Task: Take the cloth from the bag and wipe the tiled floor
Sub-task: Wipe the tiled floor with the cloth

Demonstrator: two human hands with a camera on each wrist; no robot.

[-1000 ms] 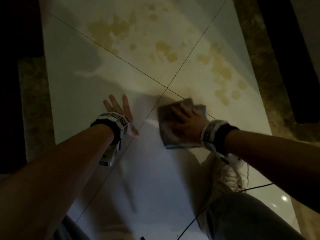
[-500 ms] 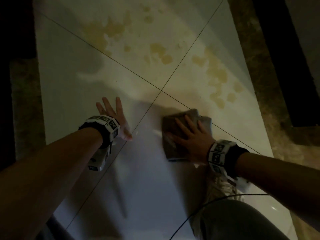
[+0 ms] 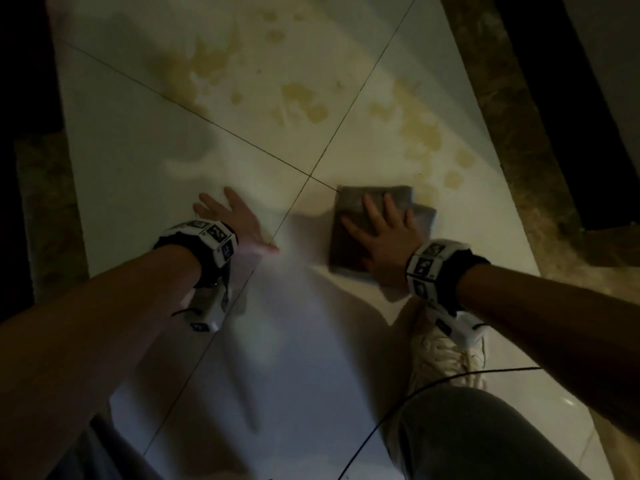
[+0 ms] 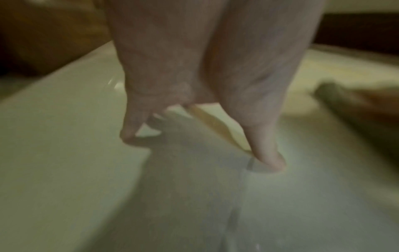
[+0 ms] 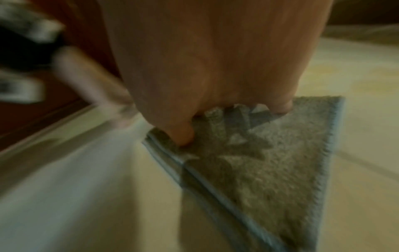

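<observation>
A folded grey cloth (image 3: 349,220) lies flat on the white tiled floor (image 3: 145,140), just right of where the grout lines cross. My right hand (image 3: 382,233) presses down on the cloth with straight, spread fingers; the right wrist view shows the cloth (image 5: 280,170) under that hand (image 5: 215,76). My left hand (image 3: 232,220) rests flat on the floor left of the grout line, fingers spread, holding nothing. In the left wrist view the left hand (image 4: 205,85) touches the tile with its thumb and fingertips. Yellowish stains (image 3: 419,129) spread over the tiles beyond the cloth. No bag is in view.
A brown marbled border (image 3: 491,133) runs along the right of the tiles, with a dark strip beyond it. My white sneaker (image 3: 440,362) and bent knee (image 3: 478,434) sit below the right hand. A thin black cable (image 3: 433,384) crosses near the shoe.
My right hand has slid the cloth along the floor, first toward me and then to the right and away toward the stains. The left hand stays planted on the tile.
</observation>
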